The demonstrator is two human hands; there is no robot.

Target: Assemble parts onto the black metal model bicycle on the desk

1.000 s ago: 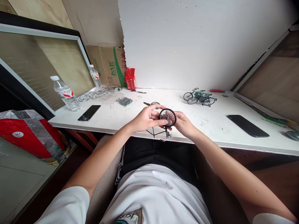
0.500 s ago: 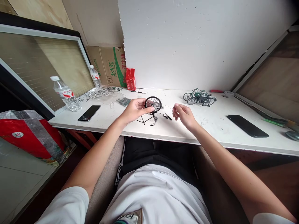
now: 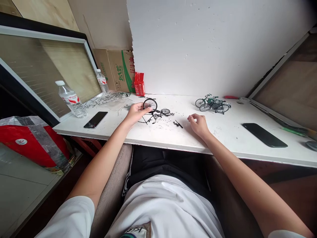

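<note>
A small black spoked wheel (image 3: 150, 104) stands tilted in the grip of my left hand (image 3: 136, 113), between thumb and fingers. Just below it is a thin black bicycle frame (image 3: 146, 121); whether the two are joined I cannot tell. A second wheel (image 3: 165, 112) lies flat on the table to the right of it. Small black parts (image 3: 177, 124) rest between my hands. My right hand (image 3: 198, 124) sits near the table surface with its fingers curled; what it pinches, if anything, is too small to name.
Assembled model bicycles (image 3: 213, 104) stand at the back right. A black phone (image 3: 264, 134) lies at the right, another phone (image 3: 95, 119) at the left. Beyond that are water bottles (image 3: 71, 100), wire-like parts (image 3: 111, 98), a red box (image 3: 139, 86) and a cardboard carton (image 3: 119, 72) on the white table (image 3: 218, 142).
My left hand has moved left with the wheel, and the second wheel on the table now shows fully. My right hand has shifted slightly right and lower, its fingers still curled.
</note>
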